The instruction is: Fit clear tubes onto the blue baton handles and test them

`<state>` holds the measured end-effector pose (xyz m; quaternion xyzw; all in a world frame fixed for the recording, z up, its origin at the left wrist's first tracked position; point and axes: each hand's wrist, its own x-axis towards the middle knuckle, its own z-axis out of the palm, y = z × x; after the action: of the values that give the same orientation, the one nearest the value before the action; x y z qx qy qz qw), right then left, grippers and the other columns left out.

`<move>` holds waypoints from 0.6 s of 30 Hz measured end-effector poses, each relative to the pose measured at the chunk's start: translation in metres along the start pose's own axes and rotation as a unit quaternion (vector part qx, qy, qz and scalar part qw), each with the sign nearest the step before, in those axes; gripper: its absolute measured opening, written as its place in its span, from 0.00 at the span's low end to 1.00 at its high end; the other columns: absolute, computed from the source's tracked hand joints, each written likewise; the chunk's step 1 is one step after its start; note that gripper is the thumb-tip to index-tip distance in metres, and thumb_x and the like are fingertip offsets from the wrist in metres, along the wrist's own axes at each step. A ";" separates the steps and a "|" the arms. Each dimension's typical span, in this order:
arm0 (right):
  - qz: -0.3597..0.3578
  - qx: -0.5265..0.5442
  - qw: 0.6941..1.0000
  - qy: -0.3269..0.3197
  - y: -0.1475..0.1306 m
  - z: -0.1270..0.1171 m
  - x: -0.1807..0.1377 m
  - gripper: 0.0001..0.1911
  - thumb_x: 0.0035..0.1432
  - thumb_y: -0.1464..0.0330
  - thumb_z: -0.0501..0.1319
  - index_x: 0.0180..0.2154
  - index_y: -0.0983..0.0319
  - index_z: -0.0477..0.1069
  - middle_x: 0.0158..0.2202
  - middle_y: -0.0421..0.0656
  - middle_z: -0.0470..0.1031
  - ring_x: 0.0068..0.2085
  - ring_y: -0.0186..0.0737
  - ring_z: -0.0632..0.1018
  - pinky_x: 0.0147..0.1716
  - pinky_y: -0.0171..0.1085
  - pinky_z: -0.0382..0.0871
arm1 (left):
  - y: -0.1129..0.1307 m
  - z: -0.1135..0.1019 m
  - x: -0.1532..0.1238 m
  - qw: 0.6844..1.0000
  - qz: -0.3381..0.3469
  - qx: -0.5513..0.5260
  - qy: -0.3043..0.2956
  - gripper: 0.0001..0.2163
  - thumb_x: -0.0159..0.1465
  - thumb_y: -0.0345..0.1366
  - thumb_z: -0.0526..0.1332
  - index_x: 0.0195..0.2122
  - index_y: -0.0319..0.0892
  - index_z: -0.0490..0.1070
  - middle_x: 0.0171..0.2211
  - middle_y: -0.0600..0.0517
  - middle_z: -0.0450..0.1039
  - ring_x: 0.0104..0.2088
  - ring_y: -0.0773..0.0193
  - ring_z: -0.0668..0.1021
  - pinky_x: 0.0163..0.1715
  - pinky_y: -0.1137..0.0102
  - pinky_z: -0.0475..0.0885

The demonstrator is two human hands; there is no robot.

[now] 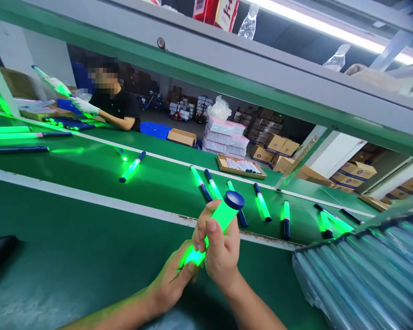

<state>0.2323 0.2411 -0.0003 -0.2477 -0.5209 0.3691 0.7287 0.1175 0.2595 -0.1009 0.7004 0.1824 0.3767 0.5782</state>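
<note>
A glowing green light stick with a dark blue cap (223, 213) is gripped in both my hands above the near green table. My right hand (218, 247) wraps round its middle, thumb and fingers closed. My left hand (174, 275) pinches its lower end, which lights my fingers green. Several more lit green sticks (261, 204) lie on the green conveyor belt (89, 169) just beyond my hands.
A stack of clear-wrapped tubes (365, 275) lies at the right. Across the belt a person in white gloves (86, 106) handles a stick. A cardboard tray (241, 166), pink packs (225, 137) and cartons stand behind. A grey shelf beam (227, 59) runs overhead.
</note>
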 end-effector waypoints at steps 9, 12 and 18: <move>0.039 -0.016 0.999 -0.027 0.016 0.011 -0.006 0.10 0.67 0.63 0.61 0.47 0.56 0.65 0.27 0.32 0.63 0.20 0.23 0.62 0.20 0.28 0.59 | -0.023 -0.004 -0.018 0.994 -0.042 -0.012 0.102 0.22 0.67 0.60 0.55 0.46 0.47 0.74 0.32 0.48 0.72 0.35 0.53 0.74 0.37 0.62 0.73; 0.070 -0.007 0.997 -0.023 0.027 0.007 0.006 0.12 0.66 0.60 0.61 0.47 0.57 0.64 0.27 0.31 0.64 0.19 0.24 0.63 0.20 0.28 0.61 | -0.025 0.001 -0.010 0.990 -0.060 -0.028 0.121 0.24 0.65 0.62 0.56 0.48 0.46 0.72 0.28 0.51 0.70 0.28 0.58 0.73 0.29 0.65 0.73; 0.147 -0.173 0.967 0.119 0.068 -0.074 0.028 0.34 0.58 0.51 0.65 0.60 0.60 0.61 0.57 0.52 0.72 0.50 0.43 0.80 0.50 0.43 0.76 | -0.021 -0.020 0.088 0.979 -0.102 0.118 0.132 0.30 0.71 0.62 0.36 0.44 0.43 0.66 0.29 0.53 0.69 0.21 0.65 0.73 0.21 0.69 0.71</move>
<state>0.2887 0.3064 -0.0592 -0.4861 -0.4445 0.3441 0.6692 0.1637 0.3397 -0.0921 0.6859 0.3705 0.3805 0.4974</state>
